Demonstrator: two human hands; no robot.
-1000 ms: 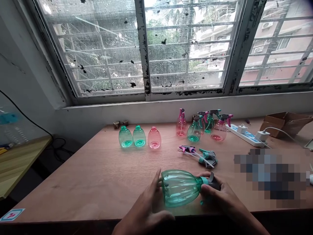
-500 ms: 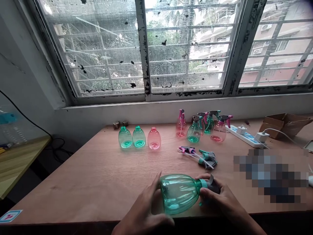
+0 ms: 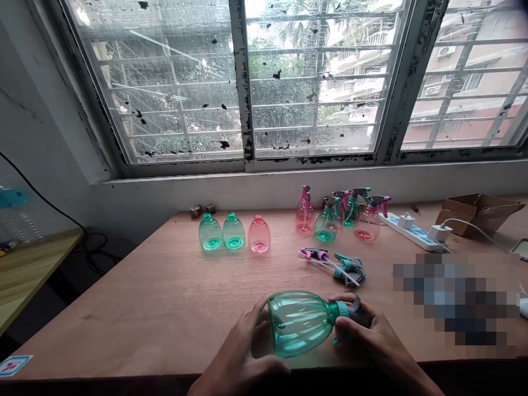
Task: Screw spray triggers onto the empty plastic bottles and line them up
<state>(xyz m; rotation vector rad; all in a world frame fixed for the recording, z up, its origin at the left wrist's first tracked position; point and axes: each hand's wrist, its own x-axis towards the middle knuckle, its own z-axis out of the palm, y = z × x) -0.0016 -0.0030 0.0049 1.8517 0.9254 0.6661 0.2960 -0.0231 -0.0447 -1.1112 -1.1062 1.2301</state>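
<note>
A green see-through spray bottle (image 3: 301,323) lies sideways in the air above the table's front edge, its base to the left. My left hand (image 3: 249,349) cups the base end, fingers curled behind it and thumb low in front. Around the neck, my right hand (image 3: 363,330) is closed on the grey and teal spray head (image 3: 358,312); some of its fingers are hidden. Just beyond the bottle lie loose spray heads, a pink and purple one (image 3: 315,254) with white tubes and grey-teal ones (image 3: 350,270).
Two green bottles (image 3: 210,234) and a pink bottle (image 3: 259,235) stand without heads at the back. Several bottles with spray heads (image 3: 326,223) stand right of them. Farther right are a power strip (image 3: 414,232) and a cardboard box (image 3: 478,214). A blurred patch covers the right side.
My left hand's fingers have bent inward and lowered at the bottle's base. The bottle has shifted slightly left; my right hand keeps hold of the spray head.
</note>
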